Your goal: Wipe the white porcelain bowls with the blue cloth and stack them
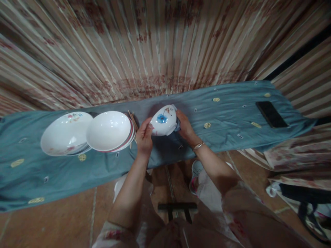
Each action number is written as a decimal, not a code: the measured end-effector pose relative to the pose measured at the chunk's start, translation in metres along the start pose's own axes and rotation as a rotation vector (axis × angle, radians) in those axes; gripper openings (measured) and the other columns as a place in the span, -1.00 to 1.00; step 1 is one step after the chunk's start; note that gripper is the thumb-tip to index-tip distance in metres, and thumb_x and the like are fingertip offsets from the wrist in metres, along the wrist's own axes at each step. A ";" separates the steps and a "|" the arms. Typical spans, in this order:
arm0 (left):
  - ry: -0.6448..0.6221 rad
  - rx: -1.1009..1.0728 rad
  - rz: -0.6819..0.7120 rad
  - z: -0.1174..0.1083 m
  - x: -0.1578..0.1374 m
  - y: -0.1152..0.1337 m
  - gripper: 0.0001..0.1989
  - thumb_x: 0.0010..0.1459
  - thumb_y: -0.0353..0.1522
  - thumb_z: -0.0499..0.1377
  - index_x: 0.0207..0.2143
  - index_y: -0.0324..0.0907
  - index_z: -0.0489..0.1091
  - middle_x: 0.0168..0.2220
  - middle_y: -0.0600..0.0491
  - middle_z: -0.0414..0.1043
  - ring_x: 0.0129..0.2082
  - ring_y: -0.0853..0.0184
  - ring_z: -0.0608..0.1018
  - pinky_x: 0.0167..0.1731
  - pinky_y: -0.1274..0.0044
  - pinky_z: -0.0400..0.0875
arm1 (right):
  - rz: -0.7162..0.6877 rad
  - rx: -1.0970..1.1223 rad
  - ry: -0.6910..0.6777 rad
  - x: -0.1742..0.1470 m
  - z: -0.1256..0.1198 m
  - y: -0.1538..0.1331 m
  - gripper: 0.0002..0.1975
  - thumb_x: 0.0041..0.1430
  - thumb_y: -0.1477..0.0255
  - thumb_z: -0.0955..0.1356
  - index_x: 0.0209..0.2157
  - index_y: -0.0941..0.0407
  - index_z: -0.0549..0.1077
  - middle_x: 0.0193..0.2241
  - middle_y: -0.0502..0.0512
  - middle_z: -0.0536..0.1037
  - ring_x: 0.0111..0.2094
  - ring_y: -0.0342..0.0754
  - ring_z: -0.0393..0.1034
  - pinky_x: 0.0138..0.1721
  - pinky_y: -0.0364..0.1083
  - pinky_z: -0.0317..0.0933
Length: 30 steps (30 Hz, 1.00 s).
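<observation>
A white bowl (pixel 163 120) with a blue flower on its outside is held up over the cloth-covered table, tilted on its side. My left hand (pixel 144 136) grips its left edge, thumb on the painted outside. At the bowl's base, my right hand (pixel 184 125) is closed around the right side, its fingertips mostly hidden. A small bluish-grey patch shows between that palm and the base; I cannot tell what it is. Left of my hands lies a stack of white bowls (pixel 110 129), overlapping a larger stack of white dishes (pixel 66 134) with flowers. Chopsticks (pixel 133 120) lie beside the nearer stack.
A blue-green cloth (pixel 219 137) with yellow patterns covers the long narrow table. A black phone (pixel 271 114) lies at its right end. Pleated curtains (pixel 165 44) hang right behind the table. Below are a tiled floor and a dark bar (pixel 177 206) between my legs.
</observation>
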<state>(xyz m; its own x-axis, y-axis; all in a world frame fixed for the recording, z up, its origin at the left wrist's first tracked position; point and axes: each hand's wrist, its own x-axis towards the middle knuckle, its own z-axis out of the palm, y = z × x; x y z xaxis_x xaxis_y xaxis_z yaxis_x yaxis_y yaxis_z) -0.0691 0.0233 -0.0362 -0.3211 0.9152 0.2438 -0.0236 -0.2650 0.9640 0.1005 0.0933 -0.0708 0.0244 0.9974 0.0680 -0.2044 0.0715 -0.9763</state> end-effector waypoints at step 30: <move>-0.171 -0.083 -0.211 0.007 -0.005 0.020 -0.65 0.07 -0.07 0.30 -0.48 -0.19 0.51 -0.54 0.12 0.43 -0.48 0.39 0.42 -0.37 0.55 0.31 | -0.468 -0.512 -0.174 -0.019 0.004 -0.053 -0.48 0.40 0.14 0.14 0.27 0.00 0.32 0.31 0.04 0.34 0.38 0.00 0.12 0.45 0.10 -0.12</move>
<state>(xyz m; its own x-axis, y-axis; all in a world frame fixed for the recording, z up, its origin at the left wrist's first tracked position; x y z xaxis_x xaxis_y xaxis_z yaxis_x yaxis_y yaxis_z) -0.0616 0.0155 -0.0175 -0.1361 0.9889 0.0600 -0.1525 -0.0808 0.9850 0.1068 0.0707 -0.0193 -0.1682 0.8534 0.4934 0.2753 0.5213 -0.8077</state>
